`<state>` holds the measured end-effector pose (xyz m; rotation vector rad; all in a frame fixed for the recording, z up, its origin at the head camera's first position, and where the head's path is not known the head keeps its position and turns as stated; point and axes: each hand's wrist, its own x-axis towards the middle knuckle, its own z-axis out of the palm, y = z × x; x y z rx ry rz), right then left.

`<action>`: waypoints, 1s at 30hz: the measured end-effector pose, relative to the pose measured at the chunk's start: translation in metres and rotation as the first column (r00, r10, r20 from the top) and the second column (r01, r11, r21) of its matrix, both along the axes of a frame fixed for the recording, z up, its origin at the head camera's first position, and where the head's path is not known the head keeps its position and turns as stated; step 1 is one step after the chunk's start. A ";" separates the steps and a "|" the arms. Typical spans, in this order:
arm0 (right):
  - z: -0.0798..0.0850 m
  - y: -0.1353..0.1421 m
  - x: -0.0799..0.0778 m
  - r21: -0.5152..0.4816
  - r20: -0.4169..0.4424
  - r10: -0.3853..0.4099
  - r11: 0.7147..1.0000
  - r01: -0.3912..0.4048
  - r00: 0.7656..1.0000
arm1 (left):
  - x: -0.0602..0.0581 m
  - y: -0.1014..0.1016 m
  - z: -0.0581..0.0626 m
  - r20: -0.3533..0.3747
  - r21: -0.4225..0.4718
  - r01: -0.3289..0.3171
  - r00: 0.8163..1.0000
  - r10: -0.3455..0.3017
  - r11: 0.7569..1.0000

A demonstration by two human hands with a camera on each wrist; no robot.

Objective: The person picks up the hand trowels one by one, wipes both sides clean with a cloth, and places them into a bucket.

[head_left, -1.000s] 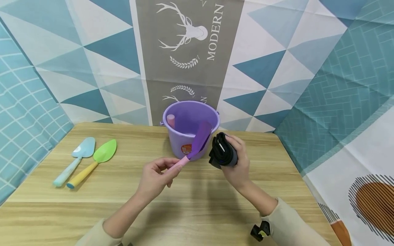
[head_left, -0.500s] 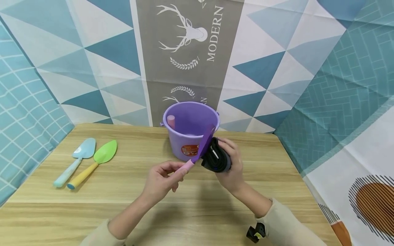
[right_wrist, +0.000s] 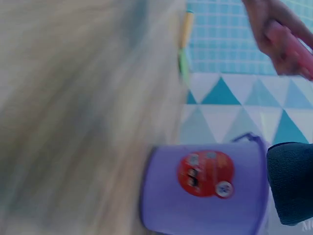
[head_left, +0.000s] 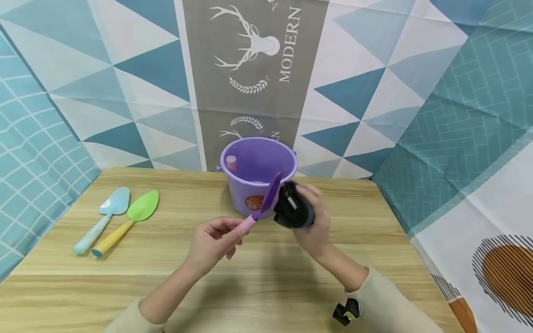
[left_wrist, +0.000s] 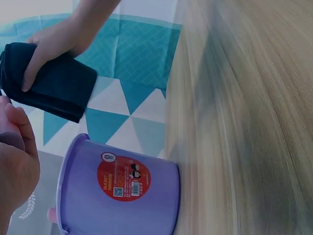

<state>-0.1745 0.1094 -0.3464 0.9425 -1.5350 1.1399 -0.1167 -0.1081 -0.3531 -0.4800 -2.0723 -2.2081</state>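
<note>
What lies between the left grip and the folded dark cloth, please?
The purple-bladed trowel juts into that gap, as the head view shows.

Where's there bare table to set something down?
Bare table lies between the green trowel and the bucket, and between the right hand and the table's right edge. Crowded: before the bucket, where the left hand holds the purple trowel near the dark roll; also around the blue trowel.

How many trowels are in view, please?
3: blue trowel and green trowel on the table, left of the bucket; purple trowel in the left hand. A pink handle in the bucket may belong to another.
</note>
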 end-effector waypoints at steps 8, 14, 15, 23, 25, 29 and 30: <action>0.011 0.003 -0.006 -0.100 0.049 -0.011 0.995 0.016 0.999 | -0.001 0.001 -0.007 -0.053 0.023 0.111 0.993 -0.110 0.994; 0.009 -0.002 0.000 -0.090 0.033 0.022 0.996 -0.019 0.999 | -0.002 0.003 -0.007 -0.089 0.061 0.137 0.987 -0.131 0.989; 0.008 -0.003 0.001 -0.079 0.040 0.034 0.996 -0.031 0.999 | -0.002 0.003 -0.007 -0.100 0.072 0.146 0.985 -0.138 0.987; -0.016 -0.014 0.014 0.021 0.087 0.107 0.994 -0.109 0.991 | -0.003 0.001 -0.004 -0.140 0.101 0.128 0.984 -0.113 0.987; -0.019 -0.015 0.016 0.048 0.085 0.109 0.992 -0.114 0.990 | -0.003 0.001 -0.003 -0.138 0.097 0.109 0.986 -0.095 0.989; -0.018 -0.015 0.015 0.059 0.081 0.123 0.990 -0.128 0.989 | -0.005 -0.001 -0.003 -0.133 0.094 0.088 0.988 -0.075 0.992; -0.017 -0.014 0.014 0.049 0.079 0.120 0.991 -0.125 0.990 | -0.005 -0.001 -0.004 -0.136 0.092 0.089 0.988 -0.076 0.992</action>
